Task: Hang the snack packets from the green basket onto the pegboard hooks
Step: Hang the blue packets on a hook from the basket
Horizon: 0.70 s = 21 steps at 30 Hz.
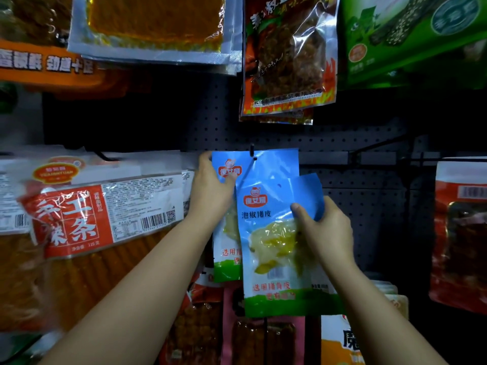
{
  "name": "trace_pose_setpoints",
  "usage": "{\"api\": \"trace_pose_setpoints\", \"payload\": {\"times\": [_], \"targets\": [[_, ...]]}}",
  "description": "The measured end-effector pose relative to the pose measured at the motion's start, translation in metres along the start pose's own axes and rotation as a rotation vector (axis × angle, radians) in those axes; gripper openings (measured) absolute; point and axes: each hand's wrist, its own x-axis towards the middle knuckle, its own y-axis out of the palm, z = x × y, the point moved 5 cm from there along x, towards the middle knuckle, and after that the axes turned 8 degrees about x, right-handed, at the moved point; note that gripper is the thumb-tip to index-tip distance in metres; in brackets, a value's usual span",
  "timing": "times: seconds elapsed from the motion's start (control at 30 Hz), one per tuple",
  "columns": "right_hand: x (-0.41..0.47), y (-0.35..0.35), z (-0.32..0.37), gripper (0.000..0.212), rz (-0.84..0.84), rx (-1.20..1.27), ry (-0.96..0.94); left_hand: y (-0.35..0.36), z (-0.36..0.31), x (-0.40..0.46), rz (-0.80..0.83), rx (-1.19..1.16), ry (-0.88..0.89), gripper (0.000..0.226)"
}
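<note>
A shop, plainly: a dark perforated metal pegboard [355, 143] crowded with hanging printed plastic snack packets, a red-and-white barcoded strip-snack packet [105, 214] (net weight printed too), a flame-printed clear pouch [287, 56], and green seaweed packs [411, 35].

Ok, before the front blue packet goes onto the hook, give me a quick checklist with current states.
1. Right hand grips the front blue packet: ok.
2. Its hang hole is visible and unblocked: ok.
3. Hole is on the hook: not ok, it sits below the tip.
4. Left hand steadies the rear blue packet already on the hook: ok.
5. Room left on the hook: cannot tell.
</note>
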Motion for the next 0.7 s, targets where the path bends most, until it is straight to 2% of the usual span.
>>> {"api": "trace_pose_setpoints", "payload": {"times": [0.13, 0.27, 0.37, 0.47, 0.5, 0.6, 0.7], "targets": [[-0.015, -0.014, 0.006, 0.010, 0.032, 0.218, -0.045, -0.001, -0.004, -0.027, 0.087, -0.021, 0.049, 0.068], [-0.036, -0.025, 0.024, 0.010, 0.069, 0.461, -0.072, -0.014, -0.008, -0.053, 0.106, -0.119, 0.045, 0.066], [-0.047, -0.028, 0.038, 0.009, 0.087, 0.666, -0.063, -0.028, -0.017, -0.070, 0.086, -0.187, 0.050, 0.053], [-0.054, -0.028, 0.053, 0.006, 0.131, 0.773, -0.057, -0.036, -0.021, -0.076, 0.116, -0.442, -0.037, 0.014], [-0.054, -0.028, 0.059, 0.011, 0.154, 0.789, -0.056, -0.040, -0.022, -0.077, 0.111, -0.490, -0.053, 0.008], [-0.052, -0.033, 0.078, 0.023, 0.190, 0.838, -0.084, -0.051, -0.028, -0.077, 0.080, -0.508, 0.001, 0.014], [-0.048, -0.037, 0.095, 0.017, 0.198, 0.867, -0.135, -0.060, -0.034, -0.079, 0.069, -0.540, 0.049, 0.003]]}}
